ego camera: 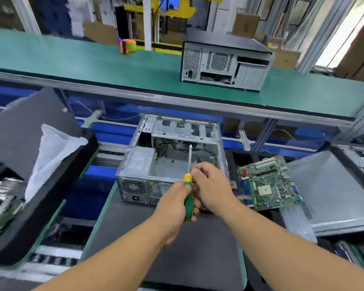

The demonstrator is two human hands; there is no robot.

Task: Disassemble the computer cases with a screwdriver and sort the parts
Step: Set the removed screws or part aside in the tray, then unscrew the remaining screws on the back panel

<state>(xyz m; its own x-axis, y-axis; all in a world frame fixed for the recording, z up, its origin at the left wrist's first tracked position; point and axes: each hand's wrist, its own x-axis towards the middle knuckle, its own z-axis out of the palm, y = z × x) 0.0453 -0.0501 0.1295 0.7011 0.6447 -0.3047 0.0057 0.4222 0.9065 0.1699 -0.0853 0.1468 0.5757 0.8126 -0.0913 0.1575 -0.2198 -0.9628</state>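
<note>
An open grey computer case [147,162] lies on its side on the dark mat in front of me, its power supply at the left and cables inside. My left hand [174,203] grips the green and yellow handle of a screwdriver [188,192], whose shaft points up over the case. My right hand [208,185] is curled beside the top of the handle, fingers touching it near the shaft. A green motherboard [269,183] lies just right of the case.
A second closed case [225,64] stands on the green upper shelf, with an orange and green tape roll [127,46] further left. A grey side panel [332,192] lies at the right. A black bin with a white bag [51,152] sits left.
</note>
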